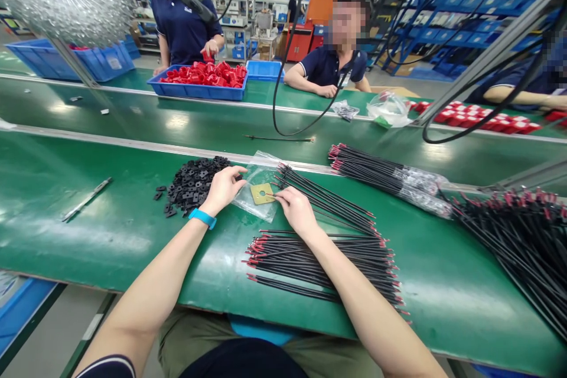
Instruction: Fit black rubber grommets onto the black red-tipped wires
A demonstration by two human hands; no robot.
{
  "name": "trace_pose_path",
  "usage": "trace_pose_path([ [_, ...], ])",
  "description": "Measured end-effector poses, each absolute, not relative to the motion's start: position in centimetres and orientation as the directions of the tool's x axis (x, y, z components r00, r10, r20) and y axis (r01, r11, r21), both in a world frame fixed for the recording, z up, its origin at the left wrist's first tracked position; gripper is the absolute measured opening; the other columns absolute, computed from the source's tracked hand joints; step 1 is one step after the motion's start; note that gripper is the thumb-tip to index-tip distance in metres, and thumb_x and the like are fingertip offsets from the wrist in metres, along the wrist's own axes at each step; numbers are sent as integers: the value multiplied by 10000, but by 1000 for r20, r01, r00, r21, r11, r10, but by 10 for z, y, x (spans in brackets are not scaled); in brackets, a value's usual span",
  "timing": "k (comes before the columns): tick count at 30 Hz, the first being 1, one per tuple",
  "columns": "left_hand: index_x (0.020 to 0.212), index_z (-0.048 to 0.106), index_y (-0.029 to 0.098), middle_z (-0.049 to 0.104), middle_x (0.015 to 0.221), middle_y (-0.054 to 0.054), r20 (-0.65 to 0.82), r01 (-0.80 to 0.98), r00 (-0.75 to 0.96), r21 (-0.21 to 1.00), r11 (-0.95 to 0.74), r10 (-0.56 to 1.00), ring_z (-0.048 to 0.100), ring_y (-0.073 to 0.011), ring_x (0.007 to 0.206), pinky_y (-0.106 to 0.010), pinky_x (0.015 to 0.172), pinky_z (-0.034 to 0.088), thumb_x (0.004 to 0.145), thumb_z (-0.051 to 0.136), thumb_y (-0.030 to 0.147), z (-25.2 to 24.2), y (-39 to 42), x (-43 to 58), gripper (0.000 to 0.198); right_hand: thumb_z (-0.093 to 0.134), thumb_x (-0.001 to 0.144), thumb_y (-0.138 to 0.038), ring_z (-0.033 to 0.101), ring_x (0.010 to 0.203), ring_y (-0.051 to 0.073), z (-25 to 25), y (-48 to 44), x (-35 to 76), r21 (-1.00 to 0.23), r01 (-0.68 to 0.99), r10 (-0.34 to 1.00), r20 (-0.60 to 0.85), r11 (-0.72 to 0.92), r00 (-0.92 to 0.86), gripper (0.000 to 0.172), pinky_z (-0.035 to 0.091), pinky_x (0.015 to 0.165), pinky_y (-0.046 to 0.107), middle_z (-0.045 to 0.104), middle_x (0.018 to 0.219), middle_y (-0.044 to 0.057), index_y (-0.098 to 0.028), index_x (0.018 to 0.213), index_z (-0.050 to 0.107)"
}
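Observation:
My left hand reaches past the right edge of a pile of small black plastic pieces, thumb and forefinger apart, with nothing clearly seen between them. My right hand is closed in a pinch on a thin black cable, whose end points at a square yellow plate with a hole in its middle. The plate lies on a clear plastic bag. Several black cables with dark pieces at their far ends lie beyond my right hand. Under my right forearm are loose black cables with red ends.
A pen lies left on the green table. Wrapped cable bundles and a large cable heap are at right. Across the bench, co-workers sit or stand near a blue bin of red parts. Black cords hang overhead.

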State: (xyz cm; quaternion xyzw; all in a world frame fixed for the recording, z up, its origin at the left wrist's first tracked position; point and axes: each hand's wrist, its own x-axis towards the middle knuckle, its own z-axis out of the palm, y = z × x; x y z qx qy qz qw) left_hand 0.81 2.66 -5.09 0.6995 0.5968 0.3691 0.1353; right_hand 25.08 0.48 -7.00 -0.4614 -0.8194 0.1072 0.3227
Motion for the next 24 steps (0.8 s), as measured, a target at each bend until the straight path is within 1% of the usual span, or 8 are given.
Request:
trace_pose_path([
  [2,945,725,185,648,771,-25,326,692,22,678,-249,945,527,-138,632,-266,672,433,741,688,258,-53,27,11,219,537,933,-115,615,841,166,-69,5,250,-436,712,830,385,550,-405,204,468,752,245,642,917,56,-191,980,720],
  [4,944,730,169,662,771,-32,269,617,8,756,-216,963,547,-145,657,-266,672,446,731,697,298,-54,28,13,251,508,939,-92,605,846,167,-68,5,249,-369,745,828,327,556,-455,243,460,739,243,631,922,57,-188,1015,718],
  [6,1004,708,142,670,812,-48,191,482,-1,860,-167,982,579,-151,677,-267,664,467,740,687,342,-54,27,16,332,499,938,-84,594,826,172,-68,4,249,-291,770,820,288,568,-496,255,452,721,250,621,891,60,-181,1008,723],
  [8,1070,673,115,665,841,-65,117,315,20,942,-117,993,613,-157,691,-270,660,489,763,660,368,-53,27,20,398,498,939,-91,588,802,173,-68,3,250,-253,773,808,287,582,-514,253,450,711,255,616,866,61,-181,993,729],
  [11,1109,637,95,657,840,-68,66,136,76,988,-76,995,637,-152,696,-265,673,504,768,663,359,-51,24,26,432,493,953,-135,594,805,171,-69,2,253,-315,744,794,400,589,-459,243,466,727,259,620,885,62,-196,1030,716],
  [15,1111,638,88,657,782,-52,17,19,171,1000,-20,985,620,-132,669,-261,703,501,749,710,347,-50,19,35,451,492,971,-208,609,813,168,-66,-1,255,-464,625,746,587,627,-313,223,492,749,270,628,920,66,-196,1065,693],
  [20,1162,631,88,676,819,-61,-55,-162,253,982,98,966,609,-117,688,-266,756,492,723,768,339,-49,12,44,523,504,965,-222,619,796,162,-64,-5,254,-524,537,724,634,662,-273,204,506,740,269,641,913,61,-202,1030,696],
  [24,1178,636,95,683,813,-64,-69,-199,306,971,135,949,605,-113,690,-254,742,480,719,786,330,-48,9,47,537,496,968,-228,617,803,164,-64,-6,254,-525,534,724,631,662,-278,211,506,734,270,643,919,66,-199,1029,695],
])
